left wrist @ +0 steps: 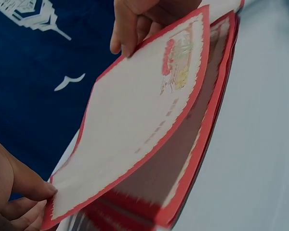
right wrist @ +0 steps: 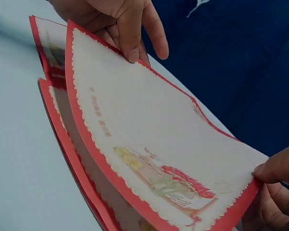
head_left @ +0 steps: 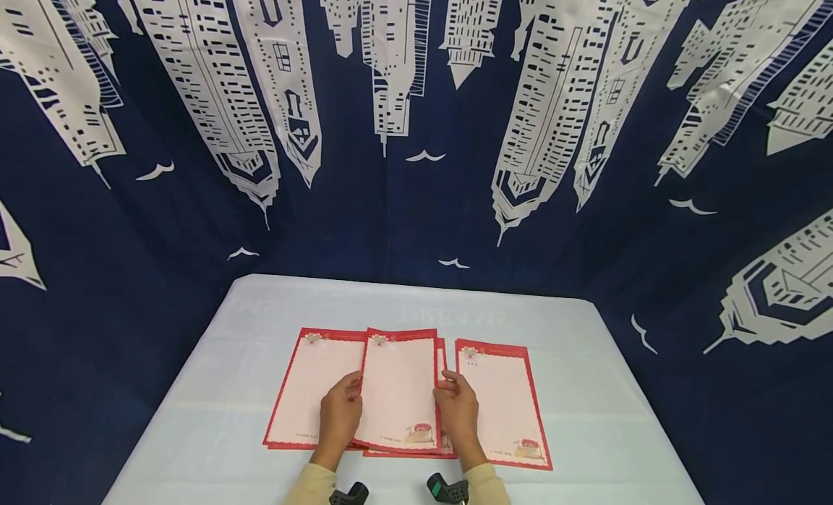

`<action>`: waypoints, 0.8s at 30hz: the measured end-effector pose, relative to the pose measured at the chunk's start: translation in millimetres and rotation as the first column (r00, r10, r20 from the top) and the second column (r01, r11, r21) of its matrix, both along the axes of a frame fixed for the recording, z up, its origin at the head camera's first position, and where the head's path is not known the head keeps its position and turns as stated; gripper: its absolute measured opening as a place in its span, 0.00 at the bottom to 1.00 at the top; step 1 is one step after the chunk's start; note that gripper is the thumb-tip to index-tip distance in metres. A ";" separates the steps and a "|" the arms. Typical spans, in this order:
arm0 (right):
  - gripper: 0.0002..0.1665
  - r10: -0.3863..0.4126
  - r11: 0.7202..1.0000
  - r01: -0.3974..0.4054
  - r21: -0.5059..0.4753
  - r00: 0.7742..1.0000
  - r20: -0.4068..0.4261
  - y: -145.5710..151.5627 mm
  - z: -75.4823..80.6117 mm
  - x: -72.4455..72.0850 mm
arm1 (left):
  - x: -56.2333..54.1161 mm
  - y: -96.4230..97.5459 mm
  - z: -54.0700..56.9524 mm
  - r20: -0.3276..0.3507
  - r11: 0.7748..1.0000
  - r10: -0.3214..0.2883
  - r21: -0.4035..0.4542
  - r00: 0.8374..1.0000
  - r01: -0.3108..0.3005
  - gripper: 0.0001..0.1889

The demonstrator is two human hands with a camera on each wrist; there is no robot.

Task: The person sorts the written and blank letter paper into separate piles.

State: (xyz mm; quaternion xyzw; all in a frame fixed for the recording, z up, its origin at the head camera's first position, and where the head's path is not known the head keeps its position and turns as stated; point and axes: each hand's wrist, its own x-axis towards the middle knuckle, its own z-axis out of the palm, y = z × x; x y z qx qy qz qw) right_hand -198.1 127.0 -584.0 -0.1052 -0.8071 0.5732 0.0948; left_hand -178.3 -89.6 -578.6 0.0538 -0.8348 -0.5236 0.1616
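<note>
Cream sleeves [head_left: 314,485], black wrist cameras [head_left: 351,494]

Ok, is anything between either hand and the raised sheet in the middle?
Nothing visible is in the way: the left hand and right hand pinch the sheet at opposite side edges. The other sheets lie beneath or beside it.

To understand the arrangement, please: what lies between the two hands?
The head view shows a red-bordered sheet, pinched by the left hand and right hand, above other sheets.
</note>
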 end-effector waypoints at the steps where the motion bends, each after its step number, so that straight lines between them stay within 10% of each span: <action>1: 0.20 0.011 1.000 -0.011 -0.002 1.000 -0.001 -3.1 0.2 -0.7 | 0.0 -4.6 0.2 0.003 1.000 0.008 0.000 1.000 -0.008 0.19; 24: 0.11 0.302 0.953 -0.302 -0.001 0.953 -0.026 -113.8 7.7 -18.1 | 11.3 -117.3 6.7 0.073 0.967 0.213 -0.160 0.974 -0.199 0.12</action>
